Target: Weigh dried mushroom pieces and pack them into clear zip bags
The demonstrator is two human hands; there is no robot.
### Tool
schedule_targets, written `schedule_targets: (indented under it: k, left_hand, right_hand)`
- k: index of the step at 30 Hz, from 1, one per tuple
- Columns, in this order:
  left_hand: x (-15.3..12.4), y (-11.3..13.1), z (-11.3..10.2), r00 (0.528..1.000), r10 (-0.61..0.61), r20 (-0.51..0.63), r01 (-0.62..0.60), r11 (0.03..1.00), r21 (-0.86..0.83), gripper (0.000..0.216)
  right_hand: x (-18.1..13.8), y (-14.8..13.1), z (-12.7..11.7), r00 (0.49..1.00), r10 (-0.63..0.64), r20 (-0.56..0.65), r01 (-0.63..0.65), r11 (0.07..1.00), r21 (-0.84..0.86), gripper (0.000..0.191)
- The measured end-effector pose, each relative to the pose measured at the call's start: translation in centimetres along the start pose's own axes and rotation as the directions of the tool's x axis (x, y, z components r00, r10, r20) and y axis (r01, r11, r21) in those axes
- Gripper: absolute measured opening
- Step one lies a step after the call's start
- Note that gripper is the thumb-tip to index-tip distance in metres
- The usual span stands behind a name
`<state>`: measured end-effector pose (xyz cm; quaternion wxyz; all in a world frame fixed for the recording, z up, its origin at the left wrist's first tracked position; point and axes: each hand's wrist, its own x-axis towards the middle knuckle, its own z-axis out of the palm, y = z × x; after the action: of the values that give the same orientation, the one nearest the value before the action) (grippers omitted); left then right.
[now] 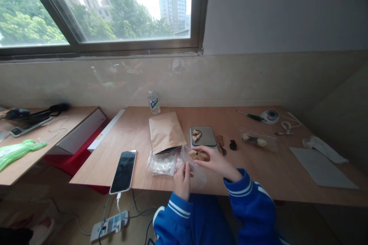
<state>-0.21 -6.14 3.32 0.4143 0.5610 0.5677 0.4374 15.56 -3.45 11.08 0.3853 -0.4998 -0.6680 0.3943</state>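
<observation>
My left hand (182, 180) is closed, pinching the edge of a small clear plastic bag (198, 174) at the table's front edge. My right hand (216, 162) holds brown dried pieces (199, 155) at the bag's mouth. Just behind them a small grey scale (207, 138) carries a few more dried pieces (196, 134). A brown paper pouch (165, 132) lies left of the scale, over a pile of clear bags (162, 163). Both sleeves are blue with white stripes.
A phone (124, 171) on a charging cable lies at the front left. A water bottle (154, 102) stands at the back. To the right lie a filled clear bag (257, 140), a screwdriver (249, 115), a round white device (270, 116) and grey paper (320, 167). A second table (25, 160) stands left.
</observation>
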Motion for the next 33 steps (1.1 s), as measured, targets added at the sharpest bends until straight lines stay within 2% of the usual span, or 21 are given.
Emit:
schedule_targets:
  k: [5,8,12,16,18,23,26,28,31,33]
  left_hand:
    - [-0.3,-0.4,0.0,1.0,-0.004,0.022,0.006,0.993,-0.114,0.043]
    - [-0.4,-0.6,0.2,0.999,0.011,0.033,-0.005,0.985,-0.173,0.044]
    - [-0.4,-0.9,0.2,1.0,0.014,-0.027,-0.019,0.982,-0.189,0.048]
    - [-0.4,-1.5,0.1,0.997,0.013,-0.081,-0.03,0.977,-0.209,0.05]
    - [-0.4,-1.7,0.1,0.995,0.033,-0.094,-0.051,0.978,-0.201,0.05]
    - [-0.5,-1.5,0.1,0.984,0.164,-0.067,-0.167,0.985,-0.05,0.04]
    - [-0.7,-1.1,0.1,0.951,0.278,-0.137,-0.269,0.96,0.082,0.034]
    - [-0.7,-0.9,0.0,0.93,0.323,-0.176,-0.305,0.944,0.125,0.032]
    - [-0.6,-0.8,-0.2,0.929,0.339,-0.148,-0.324,0.939,0.114,0.031]
    - [-0.6,-0.7,-0.3,0.937,0.331,-0.112,-0.321,0.942,0.096,0.031]
  right_hand:
    - [-0.1,0.1,1.3,0.997,0.045,-0.067,-0.053,0.992,-0.119,0.035]
    - [0.1,-0.7,1.9,0.993,-0.014,-0.118,0.0,0.993,-0.12,0.027]
    - [-0.1,-1.6,1.9,0.993,-0.099,-0.063,0.095,0.993,-0.063,0.03]
    - [-0.5,-0.9,1.0,0.972,-0.074,-0.224,0.066,0.997,-0.043,0.03]
    - [-0.8,-0.3,0.7,0.97,-0.035,-0.241,0.025,0.999,-0.043,0.028]
    - [-1.6,0.2,2.0,0.998,-0.053,-0.037,0.051,0.997,-0.054,0.019]
    - [-1.6,0.8,3.2,0.998,-0.061,-0.015,0.059,0.994,-0.093,0.02]
    - [-1.4,1.7,3.7,1.0,-0.019,-0.018,0.018,0.998,-0.066,0.023]
    - [-1.2,3.4,4.2,0.994,0.086,0.068,-0.096,0.982,0.162,0.034]
    - [-1.2,4.5,4.6,0.981,0.125,0.148,-0.171,0.918,0.358,0.041]
